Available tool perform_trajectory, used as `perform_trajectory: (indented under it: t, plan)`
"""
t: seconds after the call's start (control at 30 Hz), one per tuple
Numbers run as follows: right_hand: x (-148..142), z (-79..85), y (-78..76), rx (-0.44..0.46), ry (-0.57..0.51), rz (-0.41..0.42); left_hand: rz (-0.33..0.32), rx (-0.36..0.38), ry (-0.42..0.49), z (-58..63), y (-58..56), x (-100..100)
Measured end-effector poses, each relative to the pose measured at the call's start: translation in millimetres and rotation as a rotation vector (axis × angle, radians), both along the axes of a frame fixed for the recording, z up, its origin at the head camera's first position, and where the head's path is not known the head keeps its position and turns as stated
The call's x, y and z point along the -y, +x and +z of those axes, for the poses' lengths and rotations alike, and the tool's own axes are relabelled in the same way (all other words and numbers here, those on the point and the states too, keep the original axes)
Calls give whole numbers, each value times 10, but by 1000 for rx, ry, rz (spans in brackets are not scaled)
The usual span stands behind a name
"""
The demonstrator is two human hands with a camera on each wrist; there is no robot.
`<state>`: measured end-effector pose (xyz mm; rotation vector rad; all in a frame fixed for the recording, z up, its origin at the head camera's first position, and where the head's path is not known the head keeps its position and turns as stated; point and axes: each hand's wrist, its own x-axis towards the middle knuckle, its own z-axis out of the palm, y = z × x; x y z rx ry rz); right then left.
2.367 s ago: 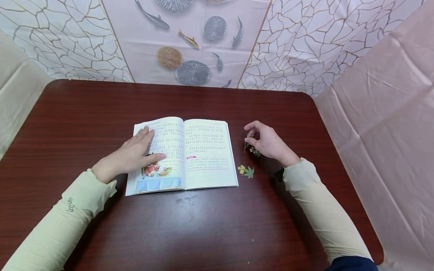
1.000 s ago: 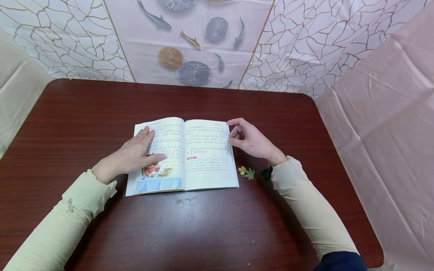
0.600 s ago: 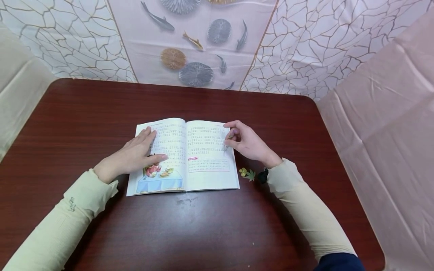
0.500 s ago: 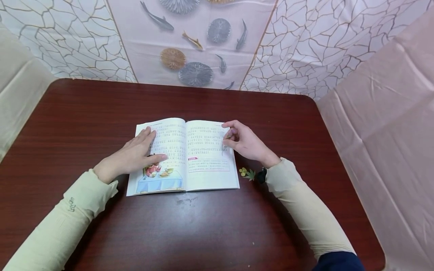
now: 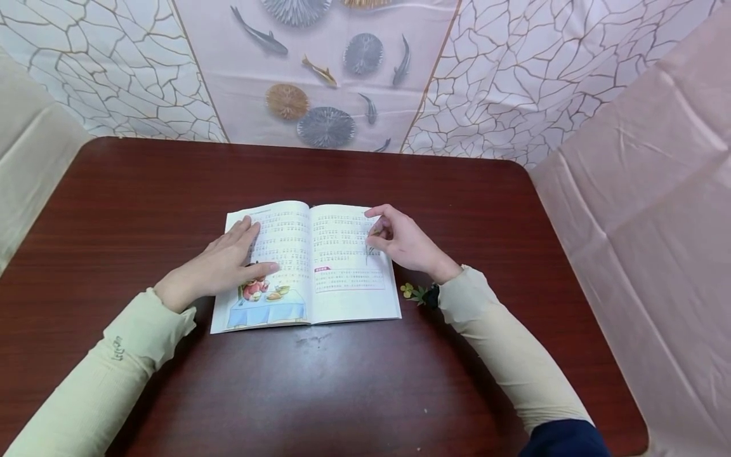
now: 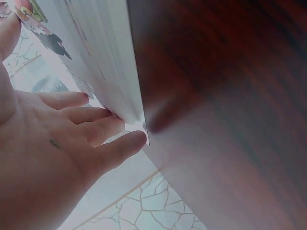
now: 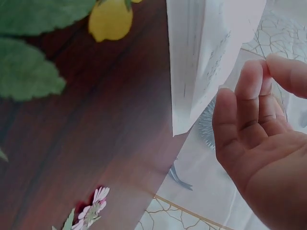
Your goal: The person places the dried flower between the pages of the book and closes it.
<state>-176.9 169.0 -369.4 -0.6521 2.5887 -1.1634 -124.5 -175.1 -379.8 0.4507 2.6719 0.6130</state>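
Observation:
An open book (image 5: 348, 304) lies on the dark wooden table, printed text on both pages and a colour picture on the left one. My left hand (image 5: 219, 260) rests on the left page, fingers straight and spread; the left wrist view has this hand (image 6: 72, 134) beside the page edges. Over the right page, my right hand (image 5: 408, 241) pinches a thin plant stem (image 5: 367, 254) between thumb and fingers. The right wrist view has the stem (image 7: 260, 44) as a fine line at the fingertips of this hand (image 7: 268, 143).
Right of the book lie a small yellow flower (image 5: 407, 290) and a green leaf (image 5: 419, 294), partly behind the right cuff. A pink flower (image 7: 93, 208) lies on the table in the right wrist view. Patterned cloth (image 5: 325, 76) hangs behind the table.
My right hand has picked up the stem from the table right of the book and carried it left over the right page. My left hand stays on the left page.

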Motion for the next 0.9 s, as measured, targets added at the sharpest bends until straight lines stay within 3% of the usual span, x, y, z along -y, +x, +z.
perform_trajectory:
  t: [0.9]
  plan:
    - [60, -67, -20, 1, 105, -46, -4, -3, 4, 3, 1, -9]
